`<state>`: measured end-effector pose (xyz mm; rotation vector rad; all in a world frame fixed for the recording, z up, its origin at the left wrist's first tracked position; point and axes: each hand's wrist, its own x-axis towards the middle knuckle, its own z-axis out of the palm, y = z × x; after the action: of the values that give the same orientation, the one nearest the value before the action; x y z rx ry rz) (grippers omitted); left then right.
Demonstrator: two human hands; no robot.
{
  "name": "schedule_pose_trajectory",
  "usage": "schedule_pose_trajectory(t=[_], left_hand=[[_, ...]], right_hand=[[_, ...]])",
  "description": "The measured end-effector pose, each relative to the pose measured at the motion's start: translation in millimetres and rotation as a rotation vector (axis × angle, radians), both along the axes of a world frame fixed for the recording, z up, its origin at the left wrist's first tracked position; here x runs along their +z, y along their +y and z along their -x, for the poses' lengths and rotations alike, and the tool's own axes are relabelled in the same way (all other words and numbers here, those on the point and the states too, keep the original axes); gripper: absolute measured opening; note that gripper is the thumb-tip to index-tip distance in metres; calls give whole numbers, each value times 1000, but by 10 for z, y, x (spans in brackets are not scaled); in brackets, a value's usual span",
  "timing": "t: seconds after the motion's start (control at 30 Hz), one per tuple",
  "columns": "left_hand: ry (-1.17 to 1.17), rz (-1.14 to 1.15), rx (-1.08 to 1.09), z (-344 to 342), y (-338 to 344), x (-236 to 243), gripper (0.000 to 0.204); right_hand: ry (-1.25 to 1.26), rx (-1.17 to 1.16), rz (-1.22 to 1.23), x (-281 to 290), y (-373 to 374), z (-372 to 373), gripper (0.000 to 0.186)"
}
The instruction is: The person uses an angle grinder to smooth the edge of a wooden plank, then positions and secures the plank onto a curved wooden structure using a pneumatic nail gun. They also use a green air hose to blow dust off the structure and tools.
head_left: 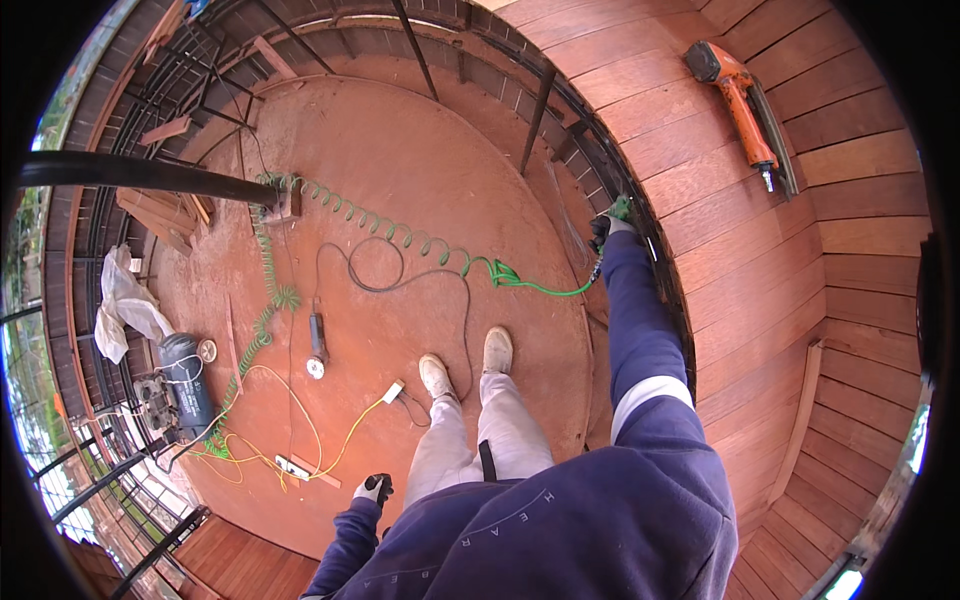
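My right hand [606, 226], in a grey and black glove, reaches forward to the dark edge below the wooden bench. It is closed round a green air tool [622, 208], mostly hidden by the hand and the edge. A green coiled air hose [545, 288] runs up to the tool by my wrist. My left hand [374, 488], gloved too, hangs low beside my left leg, empty, its fingers loosely apart. An orange and black nail gun [740, 115] lies on the bench boards at the right, away from both hands.
A curved plank bench [725, 260] with a slatted back fills the right side. On the reddish floor lie an angle grinder [316, 345], a power strip [292, 467] and loose cords. An air compressor [186, 385] stands at the left, near a black post [150, 177].
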<state>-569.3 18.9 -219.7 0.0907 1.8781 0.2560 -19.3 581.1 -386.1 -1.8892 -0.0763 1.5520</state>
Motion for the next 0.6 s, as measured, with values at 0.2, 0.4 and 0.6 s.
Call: schedule_pose_trajectory(t=[0.2,0.4,0.6], left_hand=[[0,7,78,-203,-144,-18,25],[-26,15,149,-174,-175,-64,26],[-41,-4,195,-227,-145,-129,27]], right_hand=[[-213,86,140,164,531,471,14],[-298,-233,-62,32,840,580,16],[-157,-98,-177,344,872,769,15]])
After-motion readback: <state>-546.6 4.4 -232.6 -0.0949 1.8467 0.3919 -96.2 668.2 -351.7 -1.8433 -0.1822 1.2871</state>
